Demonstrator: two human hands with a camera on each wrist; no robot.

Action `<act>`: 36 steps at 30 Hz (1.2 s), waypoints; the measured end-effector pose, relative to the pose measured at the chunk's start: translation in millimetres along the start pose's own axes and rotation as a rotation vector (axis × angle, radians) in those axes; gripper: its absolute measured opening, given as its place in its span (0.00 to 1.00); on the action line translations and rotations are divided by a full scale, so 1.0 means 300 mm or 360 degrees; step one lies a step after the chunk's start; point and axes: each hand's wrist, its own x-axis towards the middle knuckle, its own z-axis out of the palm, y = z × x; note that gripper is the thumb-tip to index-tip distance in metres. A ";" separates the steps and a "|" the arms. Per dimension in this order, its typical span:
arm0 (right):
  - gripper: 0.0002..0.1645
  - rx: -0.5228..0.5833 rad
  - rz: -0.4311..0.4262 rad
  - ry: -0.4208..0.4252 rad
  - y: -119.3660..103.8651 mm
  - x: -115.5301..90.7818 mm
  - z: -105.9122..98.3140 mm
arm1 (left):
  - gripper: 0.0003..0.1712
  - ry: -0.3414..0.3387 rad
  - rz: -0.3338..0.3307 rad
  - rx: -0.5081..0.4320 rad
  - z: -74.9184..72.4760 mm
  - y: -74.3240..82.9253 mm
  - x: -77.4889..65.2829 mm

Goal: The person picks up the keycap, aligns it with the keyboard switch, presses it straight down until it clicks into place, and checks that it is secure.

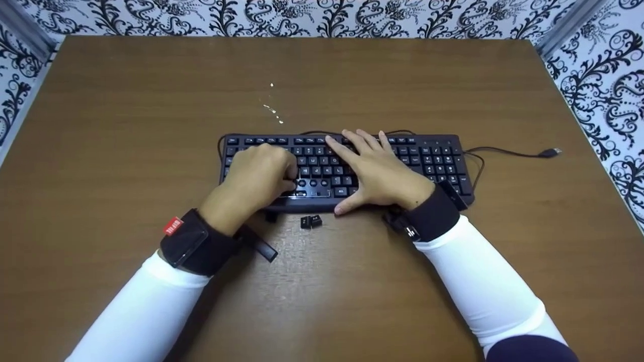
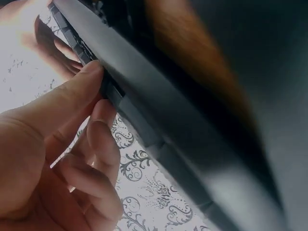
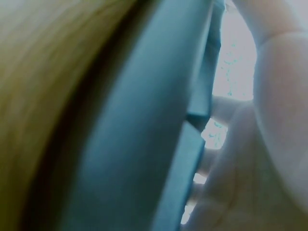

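Observation:
A black keyboard (image 1: 297, 203) lies across the table. Several bare key mounts (image 1: 313, 183) show in its lower rows, where caps are off. My left hand (image 1: 261, 168) is over the keyboard's left half with fingers curled. In the left wrist view, the thumb and index finger of the left hand (image 2: 72, 125) pinch at a keycap (image 2: 111, 91), mostly hidden by the fingers. My right hand (image 1: 377, 173) rests spread on the keys right of centre, its thumb at the front edge. Two loose black keycaps (image 1: 311, 221) lie in front of the keyboard.
The keyboard's cable (image 1: 503, 149) runs behind it and out to the right, ending in a USB plug (image 1: 549, 153). Small white specks (image 1: 272, 110) mark the wooden table (image 1: 151, 90) behind the keyboard. Black wrist straps (image 1: 196, 246) circle both wrists.

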 end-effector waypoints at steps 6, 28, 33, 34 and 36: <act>0.77 -0.0012 -0.0002 0.0002 0.005 0.000 -0.004 | 0.10 0.0029 -0.0001 -0.0001 0.006 -0.010 -0.002; 0.77 -0.0013 -0.0006 -0.0014 0.009 -0.001 0.002 | 0.15 0.0317 0.0169 0.0194 -0.037 -0.001 -0.152; 0.77 -0.0011 -0.0017 -0.0005 0.005 0.003 -0.004 | 0.17 0.0310 0.0191 0.0208 -0.023 -0.001 -0.185; 0.77 -0.0013 -0.0016 -0.0011 0.005 0.003 -0.004 | 0.18 0.0306 0.0200 0.0207 -0.019 -0.001 -0.191; 0.77 -0.0020 -0.0014 -0.0021 0.003 0.002 -0.003 | 0.18 0.0298 0.0209 0.0214 -0.014 -0.002 -0.203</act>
